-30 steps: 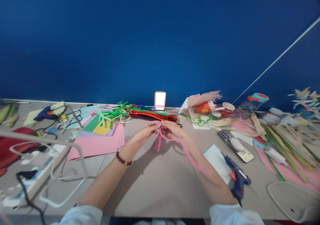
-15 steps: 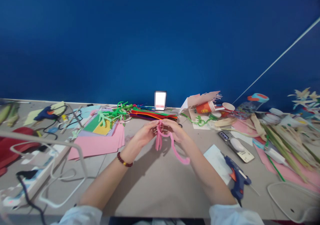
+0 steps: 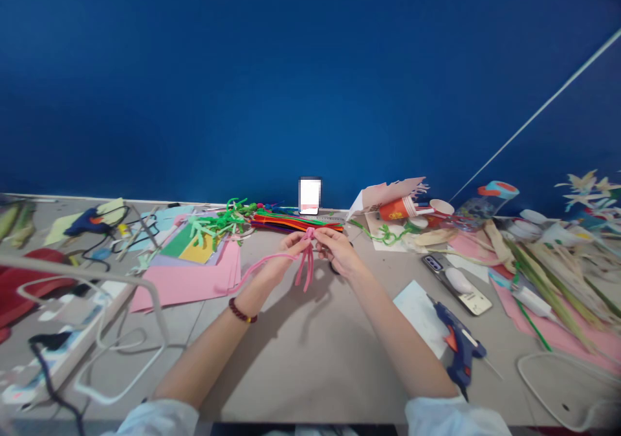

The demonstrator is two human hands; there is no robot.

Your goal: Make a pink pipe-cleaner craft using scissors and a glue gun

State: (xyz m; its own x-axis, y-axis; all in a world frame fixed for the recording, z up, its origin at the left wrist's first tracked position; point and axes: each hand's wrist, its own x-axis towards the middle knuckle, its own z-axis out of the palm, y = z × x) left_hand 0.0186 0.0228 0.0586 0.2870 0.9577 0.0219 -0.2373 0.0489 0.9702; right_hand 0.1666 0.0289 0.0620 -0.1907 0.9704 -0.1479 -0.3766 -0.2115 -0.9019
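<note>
Pink pipe cleaners (image 3: pixel 305 269) hang down in a small bunch between my hands, above the table. My left hand (image 3: pixel 286 255) pinches the bunch near its top from the left. One long pink strand runs from the bunch leftward across my left hand and over the wrist. From the other side, the fingertips of my right hand (image 3: pixel 336 247) are closed at the looped top of the bunch. Something dark, perhaps scissors, shows partly hidden behind my right fingers. Just beyond my hands lies a pile of coloured pipe cleaners (image 3: pixel 284 221).
A phone (image 3: pixel 309 195) stands against the blue wall. To the left are pink paper sheets (image 3: pixel 187 287), green pipe-cleaner pieces (image 3: pixel 228 219) and a white power strip (image 3: pixel 72 339). On the right lie a blue glue gun (image 3: pixel 460 345), another phone (image 3: pixel 478 303) and orange paper cups (image 3: pixel 395 209).
The long pink strand has swung from the right of the bunch to the left, over my left wrist. Both hands still hold the bunch at its top.
</note>
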